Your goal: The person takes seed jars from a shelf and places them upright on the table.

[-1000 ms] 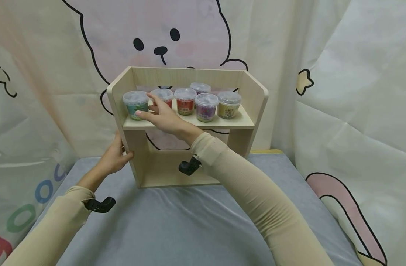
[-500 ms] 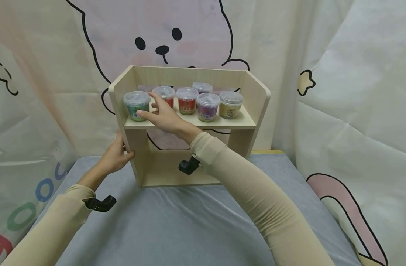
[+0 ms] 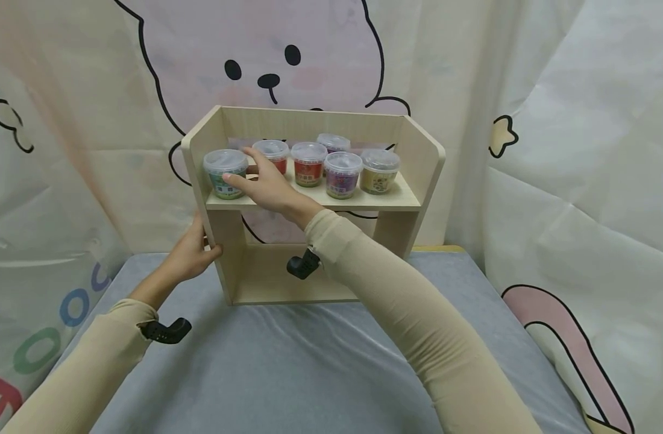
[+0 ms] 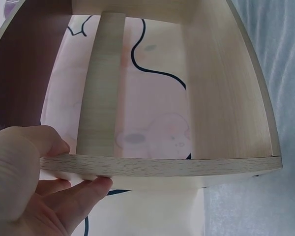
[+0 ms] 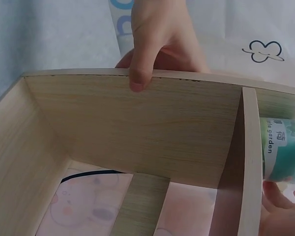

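A clear-lidded cup with a green label point(image 3: 226, 175) stands at the left end of the wooden shelf unit's upper board point(image 3: 310, 204). My right hand point(image 3: 269, 187) is at this cup's right side, thumb in front and index finger extended near the lid's edge. In the right wrist view, fingertips point(image 5: 274, 194) lie beside the green cup point(image 5: 282, 150); the rest of that hand is out of frame. My left hand point(image 3: 193, 253) grips the left side panel's front edge, thumb on the inner face point(image 4: 51, 140) and fingers outside.
Two red cups point(image 3: 308, 166), a purple cup point(image 3: 342, 176), another cup behind it point(image 3: 333, 143) and a yellow cup point(image 3: 378, 173) stand along the upper board. The unit sits on a grey cloth-covered table point(image 3: 288, 374). Printed curtains point(image 3: 570, 181) hang behind and beside it.
My right hand has shifted slightly, its thumb higher on the green cup. The cup's label shows more to the front. My left hand keeps its grip; the view has drifted a little.
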A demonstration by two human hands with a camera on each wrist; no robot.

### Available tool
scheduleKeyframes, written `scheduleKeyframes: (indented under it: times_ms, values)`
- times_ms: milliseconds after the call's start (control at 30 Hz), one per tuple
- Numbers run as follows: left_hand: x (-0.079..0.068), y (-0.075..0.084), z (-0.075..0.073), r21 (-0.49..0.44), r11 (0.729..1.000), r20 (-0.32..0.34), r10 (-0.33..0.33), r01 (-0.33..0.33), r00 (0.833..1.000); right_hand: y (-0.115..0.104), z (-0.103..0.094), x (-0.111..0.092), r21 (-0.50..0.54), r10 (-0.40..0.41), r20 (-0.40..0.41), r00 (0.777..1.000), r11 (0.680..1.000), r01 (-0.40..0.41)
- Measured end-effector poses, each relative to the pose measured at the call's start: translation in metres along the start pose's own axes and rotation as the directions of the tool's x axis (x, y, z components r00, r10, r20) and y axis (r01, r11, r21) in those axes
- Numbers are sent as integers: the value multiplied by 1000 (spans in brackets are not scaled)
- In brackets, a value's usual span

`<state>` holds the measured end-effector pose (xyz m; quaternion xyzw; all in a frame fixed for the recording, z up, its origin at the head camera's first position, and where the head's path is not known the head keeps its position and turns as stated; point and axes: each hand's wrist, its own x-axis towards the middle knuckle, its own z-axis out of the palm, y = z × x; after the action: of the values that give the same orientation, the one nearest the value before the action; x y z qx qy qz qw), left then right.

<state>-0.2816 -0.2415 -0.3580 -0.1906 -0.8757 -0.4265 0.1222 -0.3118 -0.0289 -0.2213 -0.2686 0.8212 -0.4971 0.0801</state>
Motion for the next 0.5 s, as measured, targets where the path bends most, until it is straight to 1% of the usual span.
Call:
scheduleKeyframes:
  times_ms: [300,500]
  values:
    - [-2,0,-2,0,998,36,-60,60,998,-1,2,3,-17,13,-24,1000,1000,-13]
    - [-2,-3,-2,-19,999,33,-50,51,998,-3,4,4,8,25,-29,999,1000,-24]
